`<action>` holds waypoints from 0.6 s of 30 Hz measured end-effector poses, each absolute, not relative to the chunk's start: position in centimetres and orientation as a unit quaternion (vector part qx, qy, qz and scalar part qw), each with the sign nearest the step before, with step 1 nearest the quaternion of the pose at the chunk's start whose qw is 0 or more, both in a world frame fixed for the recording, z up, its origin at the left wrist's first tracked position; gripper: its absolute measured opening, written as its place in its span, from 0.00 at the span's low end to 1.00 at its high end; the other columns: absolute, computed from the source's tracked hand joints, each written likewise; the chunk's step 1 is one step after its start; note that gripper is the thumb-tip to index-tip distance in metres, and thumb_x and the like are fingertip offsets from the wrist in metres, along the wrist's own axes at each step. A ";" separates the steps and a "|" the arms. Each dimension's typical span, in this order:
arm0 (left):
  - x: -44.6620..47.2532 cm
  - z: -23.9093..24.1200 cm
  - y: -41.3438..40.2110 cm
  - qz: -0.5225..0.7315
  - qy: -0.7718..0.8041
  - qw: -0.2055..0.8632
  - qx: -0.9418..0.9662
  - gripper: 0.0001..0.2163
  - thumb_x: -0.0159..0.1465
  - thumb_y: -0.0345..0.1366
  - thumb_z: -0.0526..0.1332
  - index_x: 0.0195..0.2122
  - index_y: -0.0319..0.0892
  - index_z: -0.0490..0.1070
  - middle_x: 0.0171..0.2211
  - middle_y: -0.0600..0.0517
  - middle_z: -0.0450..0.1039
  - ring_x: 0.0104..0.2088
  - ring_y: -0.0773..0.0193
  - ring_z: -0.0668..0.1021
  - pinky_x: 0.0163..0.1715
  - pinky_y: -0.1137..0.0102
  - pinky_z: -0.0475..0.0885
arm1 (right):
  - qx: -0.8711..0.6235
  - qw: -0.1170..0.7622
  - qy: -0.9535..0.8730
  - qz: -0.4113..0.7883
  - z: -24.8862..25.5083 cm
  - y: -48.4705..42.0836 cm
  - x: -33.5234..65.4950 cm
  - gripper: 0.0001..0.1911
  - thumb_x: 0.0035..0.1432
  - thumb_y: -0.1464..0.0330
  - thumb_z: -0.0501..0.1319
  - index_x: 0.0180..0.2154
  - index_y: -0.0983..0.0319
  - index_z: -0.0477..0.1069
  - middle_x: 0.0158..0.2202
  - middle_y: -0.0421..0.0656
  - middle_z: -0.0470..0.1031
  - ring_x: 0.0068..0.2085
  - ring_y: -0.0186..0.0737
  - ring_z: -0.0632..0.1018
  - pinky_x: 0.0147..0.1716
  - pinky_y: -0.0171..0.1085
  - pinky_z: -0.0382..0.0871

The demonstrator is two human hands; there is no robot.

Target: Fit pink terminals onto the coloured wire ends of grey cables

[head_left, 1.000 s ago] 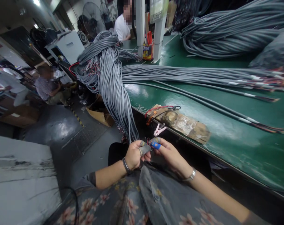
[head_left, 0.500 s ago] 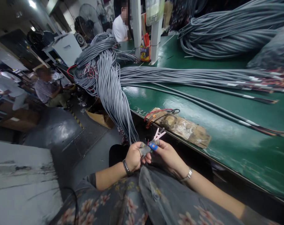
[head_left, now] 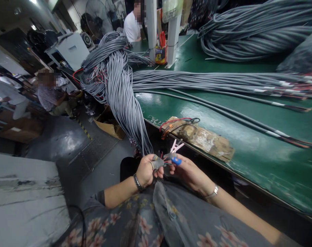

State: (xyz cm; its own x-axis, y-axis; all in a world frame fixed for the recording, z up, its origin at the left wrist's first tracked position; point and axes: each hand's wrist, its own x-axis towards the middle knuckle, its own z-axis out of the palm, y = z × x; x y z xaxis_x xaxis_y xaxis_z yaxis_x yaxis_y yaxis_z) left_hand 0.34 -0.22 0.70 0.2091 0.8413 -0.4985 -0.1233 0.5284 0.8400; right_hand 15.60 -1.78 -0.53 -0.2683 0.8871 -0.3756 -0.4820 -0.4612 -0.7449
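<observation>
A thick bundle of grey cables (head_left: 121, 92) hangs off the edge of the green table (head_left: 248, 144) down to my lap. My left hand (head_left: 145, 169) is closed around the end of one grey cable (head_left: 158, 163), its fingertips wrapped in tape. My right hand (head_left: 188, 171) pinches the thin coloured wires that stick out of that cable end; one of its fingertips wears blue tape (head_left: 177, 160). The two hands nearly touch. A pink clip (head_left: 176, 146) hangs just above them at the table edge.
A worn cardboard pad with red and black leads (head_left: 202, 137) lies at the table edge. More grey cable runs (head_left: 223, 84) and a coil (head_left: 253, 31) cover the table. A white post (head_left: 174, 34), a seated person (head_left: 50, 97), another person (head_left: 132, 25) and a cardboard box (head_left: 109, 125) are nearby.
My right hand has drawn slightly right, away from my left, spreading the thin wires at the cable end. The view shifted a little.
</observation>
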 end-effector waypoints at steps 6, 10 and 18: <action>0.5 1.0 -0.3 0.324 0.526 0.696 0.365 0.17 0.42 0.47 0.67 0.16 0.40 0.63 0.11 0.54 0.66 0.10 0.73 0.67 0.10 0.77 0.50 | -0.436 0.448 -0.290 0.724 -0.1 -1.7 15.0 0.24 0.36 0.54 0.74 0.32 0.61 0.75 0.27 0.39 0.73 0.26 0.32 0.68 0.27 0.34 0.63; 0.6 0.9 -0.2 0.303 0.524 0.703 0.373 0.18 0.41 0.49 0.68 0.17 0.41 0.63 0.12 0.54 0.67 0.10 0.71 0.68 0.10 0.77 0.51 | -0.466 0.445 -0.327 0.691 0.0 -1.4 14.6 0.23 0.37 0.51 0.73 0.28 0.62 0.72 0.24 0.38 0.72 0.25 0.34 0.69 0.28 0.36 0.63; 0.5 0.7 -0.2 0.328 0.528 0.692 0.367 0.18 0.44 0.48 0.68 0.18 0.40 0.63 0.13 0.54 0.68 0.11 0.72 0.69 0.11 0.78 0.52 | -0.512 0.470 -0.293 0.656 -0.3 -1.2 14.0 0.25 0.30 0.51 0.74 0.23 0.62 0.71 0.21 0.36 0.70 0.22 0.31 0.64 0.24 0.34 0.58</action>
